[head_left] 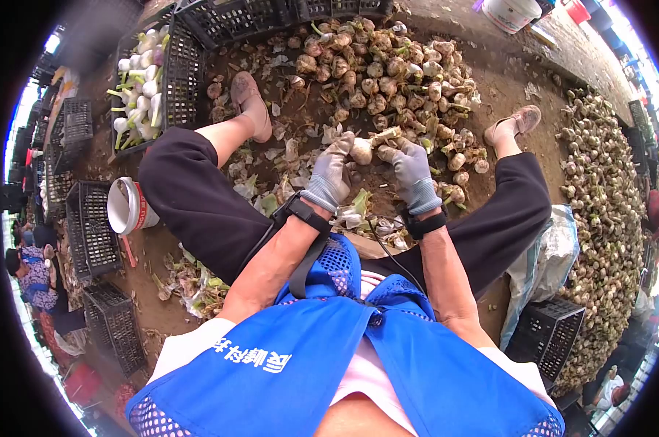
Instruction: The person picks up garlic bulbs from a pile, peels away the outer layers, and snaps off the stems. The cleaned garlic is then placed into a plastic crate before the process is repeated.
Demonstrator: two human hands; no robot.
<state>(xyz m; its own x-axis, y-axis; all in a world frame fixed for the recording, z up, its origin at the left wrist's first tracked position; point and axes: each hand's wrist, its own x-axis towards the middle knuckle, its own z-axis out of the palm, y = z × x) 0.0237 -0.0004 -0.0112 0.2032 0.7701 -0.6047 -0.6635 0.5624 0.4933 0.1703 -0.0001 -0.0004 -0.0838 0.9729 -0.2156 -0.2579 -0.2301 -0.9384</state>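
Two gloved hands on one garlic bulb

Both hands meet between the seated person's knees, above bare ground. The left hand [330, 173], in a grey glove, has its fingers curled around the garlic bulb [361, 151] from that side. The right hand [411, 173], gloved alike, closes thumb and fingers on the bulb's other side, near the cut stalk [386, 135] that sticks out over it. The bulb is held clear of the ground, touching both gloves. A black strap [305, 212] circles the left wrist and another [425, 223] the right.

Just beyond the hands lies a heap of unpeeled garlic [388, 73], soil still on it. Loose skins [286, 164] litter the ground beside the left hand. A black crate [175, 73] by the left foot holds clean white bulbs. A white bucket [125, 206] lies on its side beside the left thigh, next to empty crates [93, 226]. A second heap [599, 218] runs along the right edge. Another person [31, 273] sits at far left.
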